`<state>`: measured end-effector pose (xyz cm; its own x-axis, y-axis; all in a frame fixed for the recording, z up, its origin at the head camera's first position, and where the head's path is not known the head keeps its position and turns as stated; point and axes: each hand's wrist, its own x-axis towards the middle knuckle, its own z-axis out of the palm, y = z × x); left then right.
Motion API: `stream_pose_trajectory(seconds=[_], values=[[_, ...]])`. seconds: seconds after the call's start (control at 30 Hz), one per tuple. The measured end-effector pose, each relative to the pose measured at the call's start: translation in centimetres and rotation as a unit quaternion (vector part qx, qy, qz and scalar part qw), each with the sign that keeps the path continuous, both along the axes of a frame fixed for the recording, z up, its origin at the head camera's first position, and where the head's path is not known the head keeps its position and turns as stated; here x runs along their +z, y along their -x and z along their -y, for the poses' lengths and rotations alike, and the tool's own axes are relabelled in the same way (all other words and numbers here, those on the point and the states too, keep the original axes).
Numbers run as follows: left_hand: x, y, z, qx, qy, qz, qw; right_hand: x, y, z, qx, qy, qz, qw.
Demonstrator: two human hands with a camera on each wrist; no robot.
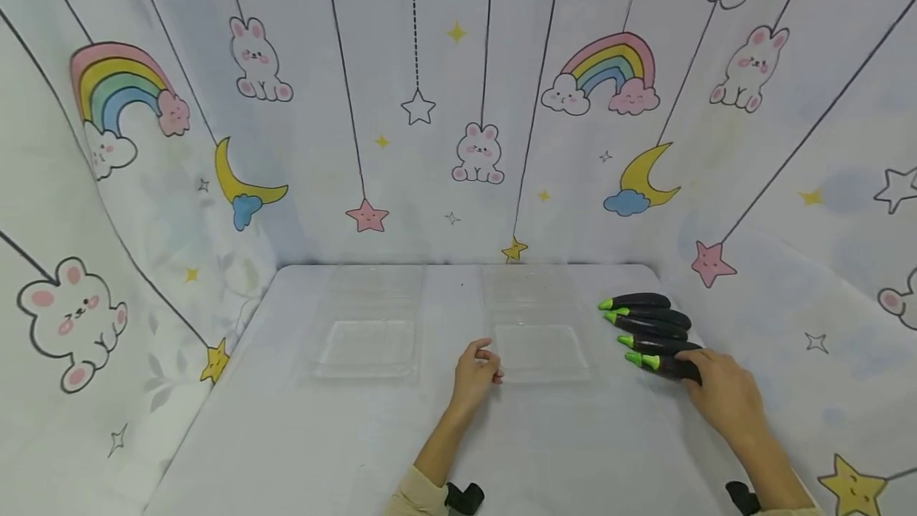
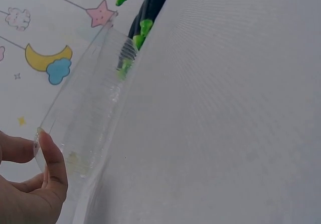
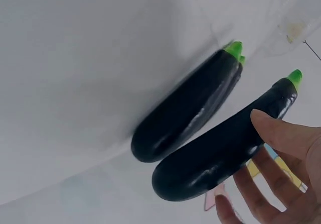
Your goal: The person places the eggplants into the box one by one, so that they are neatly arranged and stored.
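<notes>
In the head view my left hand (image 1: 475,379) is at the near left edge of the right clear plastic box (image 1: 544,377). The left wrist view shows its thumb and forefinger pinching the rim of that box (image 2: 75,118). At the right of the table, my right hand (image 1: 727,396) grips a dark eggplant with a green stem end (image 3: 225,143). Its thumb lies on the near side of the skin, the other fingers around the far side. Several more eggplants (image 1: 648,325) lie in a row just behind it, stem ends pointing left.
A second clear box (image 1: 365,375) sits on the left half of the white table (image 1: 286,452). Both boxes have their clear lids (image 1: 376,289) folded back toward the rear. Cloth printed with rabbits, stars and rainbows (image 1: 602,62) hangs behind and along both sides.
</notes>
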<state>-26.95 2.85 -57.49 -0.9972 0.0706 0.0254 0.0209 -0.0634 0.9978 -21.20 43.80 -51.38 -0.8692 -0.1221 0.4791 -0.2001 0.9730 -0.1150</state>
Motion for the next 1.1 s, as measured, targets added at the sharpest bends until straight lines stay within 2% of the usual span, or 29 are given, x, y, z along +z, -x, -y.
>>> stream_pose_trajectory(seconds=[0.17,0.57,1.1], values=[[0.0,0.0,0.1,0.000,-0.004,0.002,1.0000,0.6,0.5,1.0,0.002,0.004,-0.013,0.9999],[-0.3,0.3,0.0,0.021,0.000,0.001,0.9998,1.5,1.9,2.9,0.023,0.003,-0.030,0.9993],[-0.2,0.3,0.0,0.024,-0.010,-0.001,0.9997,2.8,3.5,5.8,0.069,0.011,-0.066,0.9954]])
